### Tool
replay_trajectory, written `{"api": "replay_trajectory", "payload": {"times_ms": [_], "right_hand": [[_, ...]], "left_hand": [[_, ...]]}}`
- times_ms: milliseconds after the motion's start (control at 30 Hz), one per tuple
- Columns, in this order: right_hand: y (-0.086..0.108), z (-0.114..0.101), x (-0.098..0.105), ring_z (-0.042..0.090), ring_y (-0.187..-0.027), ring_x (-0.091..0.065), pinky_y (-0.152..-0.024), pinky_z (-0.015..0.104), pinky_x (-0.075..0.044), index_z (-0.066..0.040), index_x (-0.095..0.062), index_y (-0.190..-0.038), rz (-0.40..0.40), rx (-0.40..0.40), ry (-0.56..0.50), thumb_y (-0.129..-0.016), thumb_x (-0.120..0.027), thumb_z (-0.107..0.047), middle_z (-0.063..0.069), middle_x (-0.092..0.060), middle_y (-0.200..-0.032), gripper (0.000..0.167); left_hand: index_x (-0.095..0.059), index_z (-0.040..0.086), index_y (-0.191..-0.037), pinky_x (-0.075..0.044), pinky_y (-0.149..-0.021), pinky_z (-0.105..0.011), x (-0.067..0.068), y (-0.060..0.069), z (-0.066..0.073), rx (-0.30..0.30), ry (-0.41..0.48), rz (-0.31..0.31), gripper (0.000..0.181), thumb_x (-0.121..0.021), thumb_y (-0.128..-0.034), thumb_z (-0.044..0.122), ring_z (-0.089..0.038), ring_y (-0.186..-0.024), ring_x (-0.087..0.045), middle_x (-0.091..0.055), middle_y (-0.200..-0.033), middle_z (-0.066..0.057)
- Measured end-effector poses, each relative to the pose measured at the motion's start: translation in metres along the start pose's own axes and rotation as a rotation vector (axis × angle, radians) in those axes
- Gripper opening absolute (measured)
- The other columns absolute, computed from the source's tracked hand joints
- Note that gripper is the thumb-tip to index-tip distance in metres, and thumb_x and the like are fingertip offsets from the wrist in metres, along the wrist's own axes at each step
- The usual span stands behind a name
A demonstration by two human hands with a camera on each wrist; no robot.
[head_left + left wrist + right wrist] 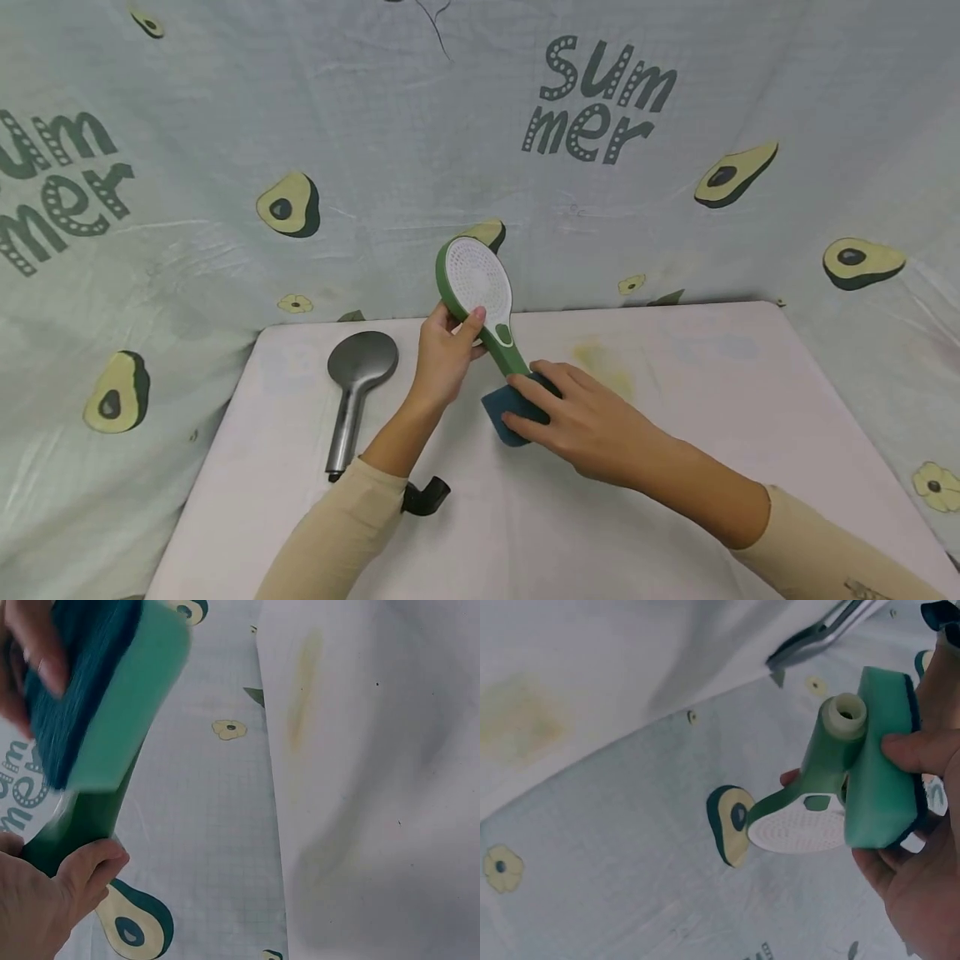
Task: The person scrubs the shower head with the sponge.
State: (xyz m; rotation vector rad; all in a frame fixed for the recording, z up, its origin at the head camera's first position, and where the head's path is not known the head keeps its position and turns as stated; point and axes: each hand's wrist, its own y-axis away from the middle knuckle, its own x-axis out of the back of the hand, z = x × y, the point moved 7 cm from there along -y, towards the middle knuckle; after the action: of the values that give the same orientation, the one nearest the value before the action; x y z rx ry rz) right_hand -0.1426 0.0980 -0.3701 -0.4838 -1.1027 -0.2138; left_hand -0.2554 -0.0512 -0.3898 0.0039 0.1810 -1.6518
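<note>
A green shower head (477,283) with a white spray face is held up at a tilt over the table. My left hand (444,354) grips it where the head meets the handle, thumb on the front rim. My right hand (592,421) holds a sponge (516,410) against the lower handle. This sponge has a teal foam side (881,772) and a dark blue scouring side (82,682). The right wrist view shows the foam alongside the handle, whose threaded end (847,716) sticks out beside it.
On the pale table (652,533), left of my hands, lies a grey metallic shower head (363,367). A black bent piece (426,497) shows partly from behind my left sleeve. A cloth with avocado prints (420,150) hangs behind the table. A yellowish stain (603,367) marks the tabletop.
</note>
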Motion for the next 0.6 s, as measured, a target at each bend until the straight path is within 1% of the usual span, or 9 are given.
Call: {"api": "replay_trajectory", "payload": {"times_ms": [67,133,200,267,367,433,567,600], "right_hand": [[-0.01,0.006,0.001,0.041,-0.123,-0.055,-0.099,0.047,-0.056,-0.027,-0.07,-0.132,0.012,-0.026,0.035,-0.086,-0.086,-0.024,0.016,-0.055,-0.143,0.049],[-0.018,0.013,0.002,0.041,-0.125,-0.054,-0.1,0.047,-0.055,-0.027,-0.069,-0.133,0.016,-0.058,0.056,-0.083,-0.087,-0.025,0.017,-0.054,-0.144,0.053],[-0.022,0.021,0.002,0.042,-0.127,-0.053,-0.102,0.048,-0.054,-0.028,-0.067,-0.134,0.014,-0.09,0.045,-0.08,-0.089,-0.024,0.017,-0.053,-0.145,0.058],[-0.022,0.027,0.002,0.042,-0.126,-0.053,-0.105,0.049,-0.053,-0.028,-0.066,-0.136,0.012,-0.113,0.009,-0.078,-0.089,-0.02,0.018,-0.053,-0.144,0.062],[-0.012,0.03,0.002,0.041,-0.126,-0.054,-0.106,0.05,-0.053,-0.03,-0.065,-0.136,0.022,-0.122,-0.08,-0.079,-0.088,-0.015,0.017,-0.053,-0.144,0.063],[-0.001,0.028,0.001,0.039,-0.125,-0.055,-0.106,0.05,-0.053,-0.032,-0.065,-0.135,0.045,-0.106,-0.147,-0.081,-0.086,-0.012,0.016,-0.054,-0.143,0.061],[0.023,0.022,-0.003,0.036,-0.128,-0.053,-0.104,0.049,-0.054,-0.032,-0.064,-0.135,0.094,-0.065,-0.299,-0.085,-0.081,-0.01,0.015,-0.053,-0.144,0.058],[0.028,0.022,-0.004,0.036,-0.129,-0.052,-0.103,0.049,-0.055,-0.032,-0.064,-0.136,0.113,-0.064,-0.344,-0.088,-0.077,-0.01,0.016,-0.052,-0.144,0.054]], "left_hand": [[-0.045,-0.001,-0.15,-0.062,-0.087,-0.044,0.0,0.001,0.001,-0.017,-0.023,0.014,0.047,-0.058,-0.1064,0.011,-0.044,-0.119,-0.067,-0.057,-0.137,-0.027],[-0.046,-0.002,-0.148,-0.062,-0.09,-0.042,0.0,0.002,0.003,-0.031,-0.052,0.021,0.047,-0.059,-0.106,0.012,-0.041,-0.121,-0.066,-0.058,-0.137,-0.027],[-0.047,-0.002,-0.148,-0.061,-0.091,-0.039,0.0,0.003,0.003,-0.038,-0.072,0.023,0.047,-0.06,-0.106,0.014,-0.038,-0.123,-0.065,-0.059,-0.138,-0.026],[-0.047,-0.002,-0.148,-0.062,-0.09,-0.037,0.0,0.003,0.004,-0.038,-0.072,0.025,0.047,-0.06,-0.106,0.015,-0.038,-0.123,-0.066,-0.059,-0.138,-0.026],[-0.046,-0.001,-0.148,-0.063,-0.085,-0.036,0.003,0.002,0.003,-0.018,-0.033,0.036,0.046,-0.058,-0.1067,0.015,-0.04,-0.119,-0.068,-0.06,-0.136,-0.025],[-0.046,-0.001,-0.148,-0.063,-0.082,-0.035,0.007,0.001,0.001,-0.008,-0.011,0.05,0.045,-0.057,-0.1071,0.014,-0.041,-0.117,-0.069,-0.059,-0.135,-0.026],[-0.046,-0.002,-0.147,-0.063,-0.081,-0.033,0.014,-0.001,0.003,-0.019,0.019,0.082,0.043,-0.056,-0.1077,0.013,-0.041,-0.118,-0.068,-0.059,-0.134,-0.027],[-0.046,-0.003,-0.147,-0.063,-0.082,-0.033,0.015,-0.002,0.004,-0.023,0.03,0.083,0.043,-0.055,-0.1079,0.012,-0.041,-0.118,-0.068,-0.058,-0.135,-0.028]]}}
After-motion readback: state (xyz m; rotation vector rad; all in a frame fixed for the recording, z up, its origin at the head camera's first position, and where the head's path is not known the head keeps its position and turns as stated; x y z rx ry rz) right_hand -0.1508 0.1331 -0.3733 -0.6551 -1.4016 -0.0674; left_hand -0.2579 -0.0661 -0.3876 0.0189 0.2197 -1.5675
